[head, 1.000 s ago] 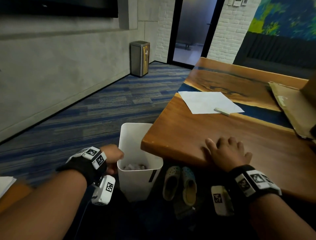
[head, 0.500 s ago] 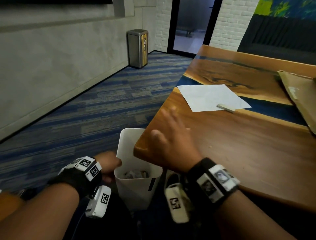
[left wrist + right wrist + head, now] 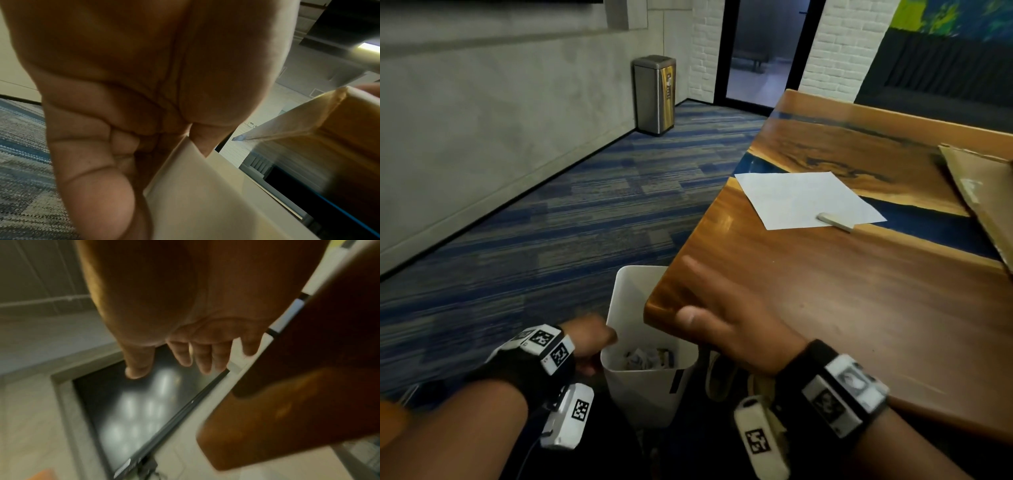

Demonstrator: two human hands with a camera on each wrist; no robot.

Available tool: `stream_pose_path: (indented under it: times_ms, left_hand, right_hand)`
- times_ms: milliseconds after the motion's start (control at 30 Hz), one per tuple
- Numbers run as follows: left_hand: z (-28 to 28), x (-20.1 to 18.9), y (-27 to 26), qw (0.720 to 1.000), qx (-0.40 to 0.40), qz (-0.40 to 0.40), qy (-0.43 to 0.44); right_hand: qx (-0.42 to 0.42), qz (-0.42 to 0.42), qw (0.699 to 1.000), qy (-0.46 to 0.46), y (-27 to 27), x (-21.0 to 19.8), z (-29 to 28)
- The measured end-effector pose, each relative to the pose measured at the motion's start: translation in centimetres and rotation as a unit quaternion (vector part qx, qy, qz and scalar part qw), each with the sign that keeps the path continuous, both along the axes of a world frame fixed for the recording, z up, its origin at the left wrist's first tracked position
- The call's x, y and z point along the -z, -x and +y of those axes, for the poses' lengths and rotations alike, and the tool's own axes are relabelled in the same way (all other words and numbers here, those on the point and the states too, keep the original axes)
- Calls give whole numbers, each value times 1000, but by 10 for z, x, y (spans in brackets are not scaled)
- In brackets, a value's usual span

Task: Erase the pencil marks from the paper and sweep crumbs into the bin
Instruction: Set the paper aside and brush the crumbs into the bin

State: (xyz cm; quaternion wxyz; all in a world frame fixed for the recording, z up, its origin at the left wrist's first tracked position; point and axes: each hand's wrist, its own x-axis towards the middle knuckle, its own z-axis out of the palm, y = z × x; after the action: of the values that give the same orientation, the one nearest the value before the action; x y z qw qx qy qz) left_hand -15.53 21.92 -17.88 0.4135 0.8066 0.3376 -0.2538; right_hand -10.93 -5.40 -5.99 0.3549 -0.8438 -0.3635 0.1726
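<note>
The left hand (image 3: 592, 342) grips the rim of the white bin (image 3: 650, 377) tucked under the table corner (image 3: 664, 305), while the right hand (image 3: 729, 322), fingers straight, sits at that edge just above it. Beyond the right hand the paper (image 3: 801, 198) looks clean with the eraser (image 3: 835, 221) resting on it, so I'd judge only the last sweep remains, though no crumbs are discernible

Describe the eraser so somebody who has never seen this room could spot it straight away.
Start at the big wooden table with the blue strip running across it. One white sheet of paper lies flat near its left edge. The eraser is the small pale bar lying on that sheet's near right corner, the only thing resting on the paper and far smaller than the brown cardboard further right.
</note>
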Motion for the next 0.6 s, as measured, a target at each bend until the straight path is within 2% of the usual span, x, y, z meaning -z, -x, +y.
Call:
stream_pose_path:
  times_ms: [33,67,133,167,233,333,433,500,567,600]
  left_hand:
    - [1,1,0,1000,1,0,1]
    - [2,1,0,1000,-1,0,1]
    - [0,2,1,1000,-8,-6,0]
    - [0,3,1,1000,-10,-8,0]
    - [-3,0,0,1000,-8,-12,-4]
    - [-4,-1,2,1000,1,-16,-13]
    - [-1,3,-1,998,45,-20,-25]
    - [4,14,-9,998,55,-27,-30]
    - [8,29,-16,991,87,-12,-100]
    - [9,39,-20,987,101,3,-123]
  right_hand:
    - [69,-10,997,-25,-6,0,-13]
    - [149,-45,988,13,-16,3,-28]
    - [248,-92,945,190,-27,12,-47]
    - [249,-92,930,254,-26,17,-48]
    - [196,-104,931,290,-14,26,-27]
    - [70,-145,951,262,17,34,32]
    - [-38,-170,968,181,36,30,69]
    - [-90,-110,987,70,41,17,65]
    - [-83,-57,993,-53,37,-1,40]
    - [-70,-66,993,-71,32,-8,21]
